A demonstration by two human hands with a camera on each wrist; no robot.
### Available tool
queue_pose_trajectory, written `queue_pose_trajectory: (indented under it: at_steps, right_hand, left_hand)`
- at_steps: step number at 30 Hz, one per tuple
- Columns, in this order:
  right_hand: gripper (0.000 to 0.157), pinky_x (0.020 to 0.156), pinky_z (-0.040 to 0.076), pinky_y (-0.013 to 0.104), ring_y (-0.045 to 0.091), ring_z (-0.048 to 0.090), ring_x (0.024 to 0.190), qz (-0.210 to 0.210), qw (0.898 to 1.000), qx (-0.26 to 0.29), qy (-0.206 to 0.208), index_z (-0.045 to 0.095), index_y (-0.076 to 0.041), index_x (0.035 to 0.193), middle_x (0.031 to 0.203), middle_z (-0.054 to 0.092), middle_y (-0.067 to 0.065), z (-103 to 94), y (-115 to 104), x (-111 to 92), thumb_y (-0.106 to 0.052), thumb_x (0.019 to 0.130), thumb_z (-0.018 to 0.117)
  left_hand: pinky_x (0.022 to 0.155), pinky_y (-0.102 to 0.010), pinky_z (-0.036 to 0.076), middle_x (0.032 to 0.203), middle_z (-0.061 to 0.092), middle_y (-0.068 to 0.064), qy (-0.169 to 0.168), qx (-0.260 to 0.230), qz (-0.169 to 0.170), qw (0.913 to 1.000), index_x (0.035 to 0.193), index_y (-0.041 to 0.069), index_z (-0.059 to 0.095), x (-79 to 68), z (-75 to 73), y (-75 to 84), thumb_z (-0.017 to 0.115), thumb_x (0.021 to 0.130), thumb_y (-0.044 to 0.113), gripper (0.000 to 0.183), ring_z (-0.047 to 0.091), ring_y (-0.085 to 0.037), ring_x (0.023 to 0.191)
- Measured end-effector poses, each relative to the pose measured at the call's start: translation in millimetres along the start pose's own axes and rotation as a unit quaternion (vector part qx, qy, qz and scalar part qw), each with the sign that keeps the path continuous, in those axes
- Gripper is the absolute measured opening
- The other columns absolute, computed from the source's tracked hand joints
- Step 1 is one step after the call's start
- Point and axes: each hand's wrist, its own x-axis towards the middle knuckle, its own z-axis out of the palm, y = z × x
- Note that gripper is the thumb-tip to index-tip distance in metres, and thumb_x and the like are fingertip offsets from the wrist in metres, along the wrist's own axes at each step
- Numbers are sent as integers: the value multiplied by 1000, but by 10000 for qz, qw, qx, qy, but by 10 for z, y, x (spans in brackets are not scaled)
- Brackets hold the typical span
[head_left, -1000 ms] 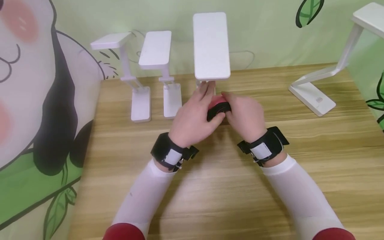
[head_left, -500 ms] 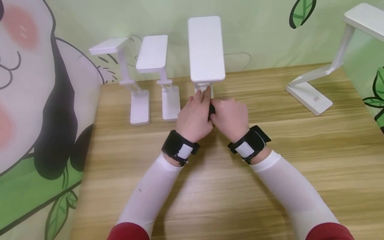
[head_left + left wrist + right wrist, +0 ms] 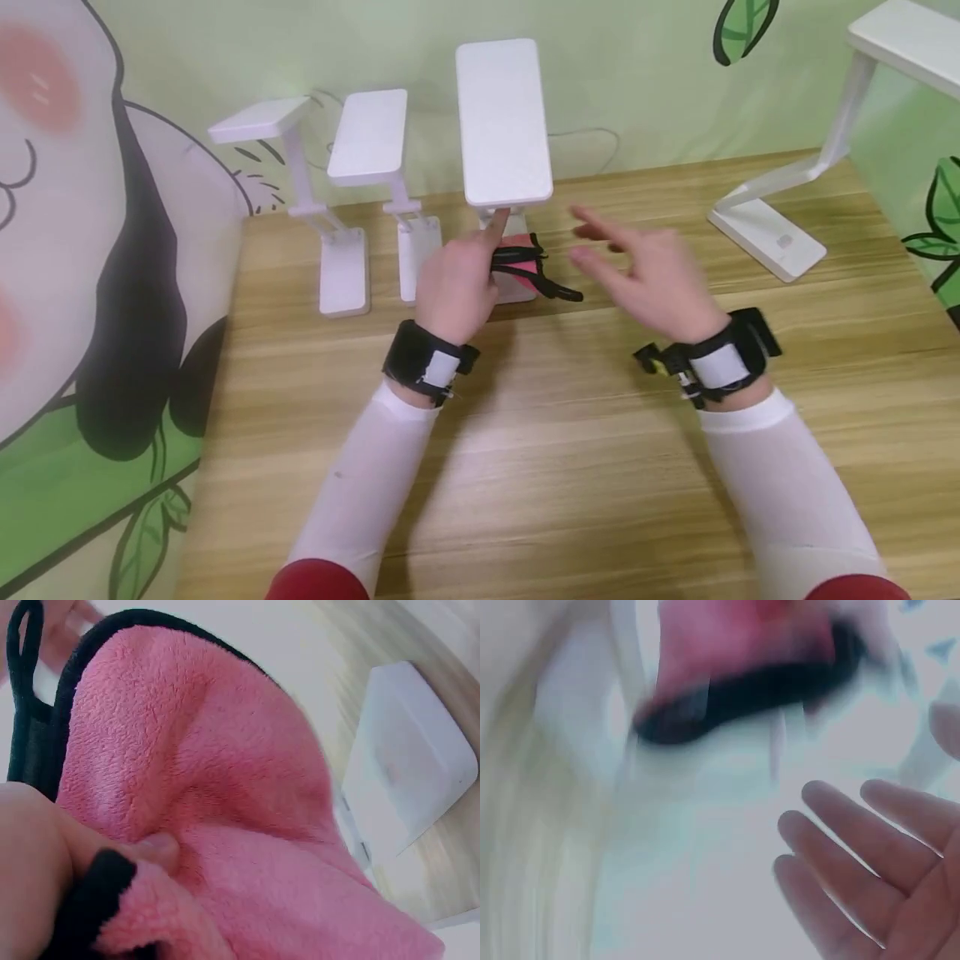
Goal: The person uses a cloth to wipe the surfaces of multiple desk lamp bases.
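A pink plush cloth (image 3: 527, 265) with black edging hangs from my left hand (image 3: 456, 287), just in front of the middle white desk lamp (image 3: 504, 121) and overlapping its base. In the left wrist view the thumb presses into a fold of the cloth (image 3: 195, 735), and a black hanging loop (image 3: 22, 735) sticks out at its corner. The left index finger points forward under the lamp head. To the right, apart from the cloth, my right hand (image 3: 663, 275) is held in the air with its fingers spread and nothing in it.
Two smaller white desk lamps stand left of the middle one, the far left lamp (image 3: 343, 271) and its neighbour (image 3: 369, 133). Another white lamp (image 3: 768, 237) stands at the right. All are on a wooden table (image 3: 570, 467) against a painted wall (image 3: 630, 75).
My right hand has let go of the cloth and moved away to the right. The left hand still holds the cloth, whose black edges now hang out to the right.
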Motion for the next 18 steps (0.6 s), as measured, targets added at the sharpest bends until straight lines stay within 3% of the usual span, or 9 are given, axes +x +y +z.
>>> queue_pose_trajectory:
  at_steps: [2, 3, 4, 6, 9, 12, 15, 18]
  right_hand:
    - [36, 59, 48, 31, 13, 66, 73, 568, 9979, -21, 312, 67, -19, 129, 105, 74, 4, -272, 336, -105, -38, 100, 56]
    - [34, 59, 47, 29, 12, 64, 69, 964, 9947, -95, 353, 71, -19, 123, 98, 75, 4, -410, 533, -164, -39, 100, 55]
    - [35, 60, 47, 28, 10, 64, 76, 1376, 9898, -203, 302, 73, -16, 117, 94, 75, 6, -555, 744, -217, -39, 100, 54]
    - [41, 57, 43, 30, 13, 63, 75, 2187, 9744, -511, -60, 74, -11, 113, 89, 74, 8, -824, 1182, -326, -41, 100, 49]
    - [53, 57, 44, 36, 29, 64, 82, 3116, 9428, -970, -675, 67, 0, 121, 94, 72, 20, -1109, 1749, -452, -43, 101, 43]
    - [61, 57, 45, 36, 43, 61, 92, 3548, 9260, -1004, -814, 53, 5, 137, 111, 66, 31, -1214, 2132, -495, -43, 102, 40]
    - [66, 55, 45, 26, 44, 59, 100, 3684, 9250, -630, -681, 38, -3, 150, 131, 55, 32, -1201, 2338, -449, -46, 102, 45]
    - [65, 57, 42, 13, 34, 59, 109, 3708, 9279, -199, -340, 37, -11, 153, 142, 49, 25, -1150, 2424, -348, -45, 99, 52]
  left_hand:
    - [48, -34, 47, 93, 69, -4, 83, -168, 81, 9998, 143, 19, 53, -13, -31, -53, 62, 77, -9, 73, 58, -17, 68]
    - [50, -34, 48, 96, 70, -4, 87, -266, 136, 9995, 141, 19, 56, -19, -46, -73, 61, 77, -10, 70, 60, -17, 71]
    - [54, -34, 49, 102, 71, -4, 97, -340, 192, 9992, 139, 19, 58, -22, -56, -83, 61, 77, -9, 68, 62, -17, 76]
    - [61, -35, 51, 109, 71, -3, 95, -520, 279, 9982, 135, 18, 61, -33, -66, -97, 61, 77, -8, 63, 63, -16, 84]
    - [67, -35, 52, 114, 70, -4, 56, -786, 307, 9964, 131, 17, 63, -49, -79, -100, 62, 78, -7, 58, 63, -16, 88]
    - [64, -34, 50, 113, 71, -3, 97, -973, 301, 9948, 130, 18, 64, -56, -81, -93, 63, 79, -5, 56, 61, -14, 83]
    - [62, -32, 49, 110, 71, -2, 147, -1049, 341, 9938, 129, 19, 65, -61, -81, -82, 64, 81, -4, 53, 59, -13, 79]
    - [62, -32, 49, 109, 71, -1, 108, -1100, 380, 9932, 128, 20, 66, -72, -86, -71, 63, 81, -4, 53, 58, -12, 78]
